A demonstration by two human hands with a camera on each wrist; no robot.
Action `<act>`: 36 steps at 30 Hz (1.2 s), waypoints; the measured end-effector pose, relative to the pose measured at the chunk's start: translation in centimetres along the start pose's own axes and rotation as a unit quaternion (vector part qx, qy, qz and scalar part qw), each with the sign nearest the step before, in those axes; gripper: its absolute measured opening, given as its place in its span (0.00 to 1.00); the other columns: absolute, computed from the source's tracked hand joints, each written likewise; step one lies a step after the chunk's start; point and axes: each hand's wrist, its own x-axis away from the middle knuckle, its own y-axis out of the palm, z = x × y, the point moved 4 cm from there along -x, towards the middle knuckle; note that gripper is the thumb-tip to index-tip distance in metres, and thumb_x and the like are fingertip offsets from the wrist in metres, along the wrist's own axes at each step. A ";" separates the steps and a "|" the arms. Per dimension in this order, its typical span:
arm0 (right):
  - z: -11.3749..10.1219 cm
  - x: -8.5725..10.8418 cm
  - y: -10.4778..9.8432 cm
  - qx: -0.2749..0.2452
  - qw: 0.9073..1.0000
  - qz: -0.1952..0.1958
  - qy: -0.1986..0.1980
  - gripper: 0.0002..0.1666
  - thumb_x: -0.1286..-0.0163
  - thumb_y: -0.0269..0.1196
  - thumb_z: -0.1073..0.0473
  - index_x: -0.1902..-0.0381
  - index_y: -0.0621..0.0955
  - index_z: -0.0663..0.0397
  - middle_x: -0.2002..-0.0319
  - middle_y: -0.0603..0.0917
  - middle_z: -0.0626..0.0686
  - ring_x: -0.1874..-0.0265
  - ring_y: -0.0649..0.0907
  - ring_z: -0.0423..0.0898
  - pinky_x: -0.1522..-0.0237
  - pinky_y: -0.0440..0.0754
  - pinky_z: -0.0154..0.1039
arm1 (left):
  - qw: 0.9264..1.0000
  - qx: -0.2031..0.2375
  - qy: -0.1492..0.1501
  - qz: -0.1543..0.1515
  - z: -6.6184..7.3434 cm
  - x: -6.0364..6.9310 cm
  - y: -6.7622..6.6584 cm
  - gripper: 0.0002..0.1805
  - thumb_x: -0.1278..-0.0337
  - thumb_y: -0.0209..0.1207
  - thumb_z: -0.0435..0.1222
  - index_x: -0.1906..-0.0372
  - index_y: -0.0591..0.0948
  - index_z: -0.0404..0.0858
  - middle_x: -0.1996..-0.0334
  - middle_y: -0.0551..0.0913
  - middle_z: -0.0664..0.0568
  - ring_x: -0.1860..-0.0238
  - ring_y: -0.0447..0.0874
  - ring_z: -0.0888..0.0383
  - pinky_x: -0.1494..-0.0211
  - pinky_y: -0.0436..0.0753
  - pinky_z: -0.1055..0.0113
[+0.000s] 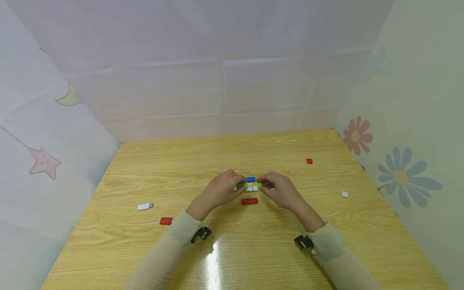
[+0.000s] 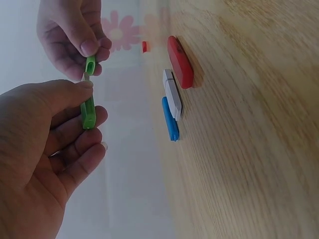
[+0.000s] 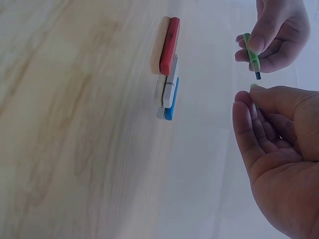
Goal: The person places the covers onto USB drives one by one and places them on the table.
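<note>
Left hand (image 1: 224,188) pinches the green USB stick (image 2: 88,113), right hand (image 1: 281,189) its cap (image 2: 90,65), end to end over the desk (image 1: 275,266), in from its far edge. I judge it capping or uncapping; next calls for straight alignment.

1. The head view is bright and even; soft shadows beside the sleeves (image 1: 163,255) suggest light from overhead.
2. One white streak of glare burns out the tabletop (image 1: 188,161) near the bottom edge.
3. The left wrist view is dimmer, with the pink flower (image 2: 118,33) behind pale and hazy; the green stick (image 2: 88,114) reads fairly clearly.
4. There, a faint shadow edges the red stick (image 2: 179,62).
5. The right wrist view looks cool and greyish, its wood grain smeared.
</note>
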 end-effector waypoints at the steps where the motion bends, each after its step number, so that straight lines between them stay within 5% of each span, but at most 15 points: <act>1: 0.0 0.0 0.0 0.000 1.000 0.000 -0.001 0.14 0.32 0.68 0.67 0.48 0.84 0.61 0.56 0.85 0.53 0.59 0.85 0.47 0.54 0.86 0.43 | 1.000 0.001 0.002 0.000 0.0 0.0 0.0 0.10 0.34 0.66 0.40 0.53 0.87 0.40 0.60 0.88 0.55 0.61 0.77 0.61 0.63 0.80 0.71; 36: -0.6 -0.2 0.7 0.006 0.999 0.006 -0.037 0.13 0.31 0.66 0.69 0.50 0.86 0.57 0.56 0.84 0.57 0.62 0.83 0.43 0.55 0.86 0.41 | 1.000 -0.009 0.019 0.015 0.4 -0.2 0.4 0.10 0.35 0.68 0.40 0.54 0.87 0.40 0.60 0.87 0.55 0.61 0.78 0.62 0.64 0.80 0.76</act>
